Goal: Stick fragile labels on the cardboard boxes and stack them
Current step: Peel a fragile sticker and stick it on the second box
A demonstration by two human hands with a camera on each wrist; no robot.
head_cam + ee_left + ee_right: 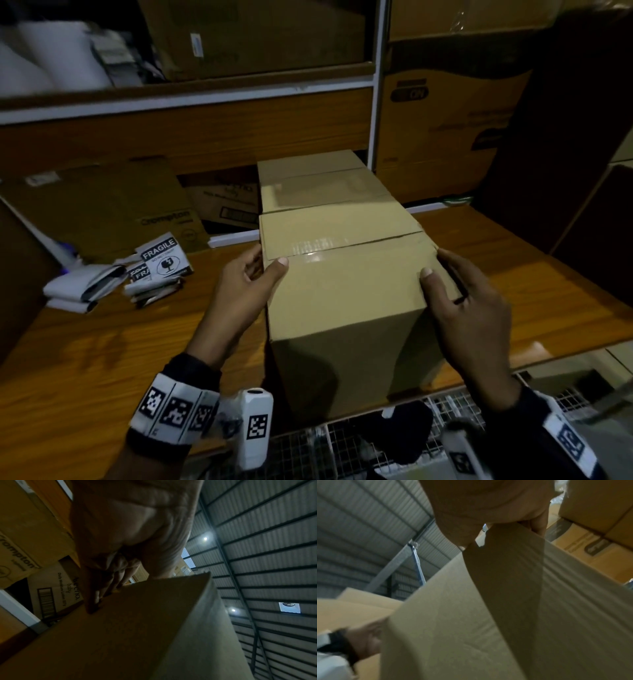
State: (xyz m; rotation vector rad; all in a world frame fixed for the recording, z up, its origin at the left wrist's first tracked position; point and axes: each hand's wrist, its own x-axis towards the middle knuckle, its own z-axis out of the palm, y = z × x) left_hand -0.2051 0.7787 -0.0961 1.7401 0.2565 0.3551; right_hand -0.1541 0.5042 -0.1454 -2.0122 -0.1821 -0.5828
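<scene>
Here the left hand [245, 284] clasps the left side of the near cardboard box [346, 308], thumb [277, 270] lying over the top edge and the fingers [96, 596] pressed against the side wall, wrist banded with printed markers. Left of it on the wooden table [102, 342] lies a loose heap of FRAGILE labels [161, 262] with folded white sheets [82, 284] beside them, well apart from the box, and flattened printed cartons [113, 205] lean against the shelving behind. The box stands at the near table edge, taped along its top seam, its long axis running away from the person; a second cardboard box [318, 181] sits just behind, touching it end to end and lined up the same way. On the right, the right hand [469, 305] mirrors the left, thumb on top and fingers down the right wall, holding the box. A large printed carton [442, 126] stands beyond.
</scene>
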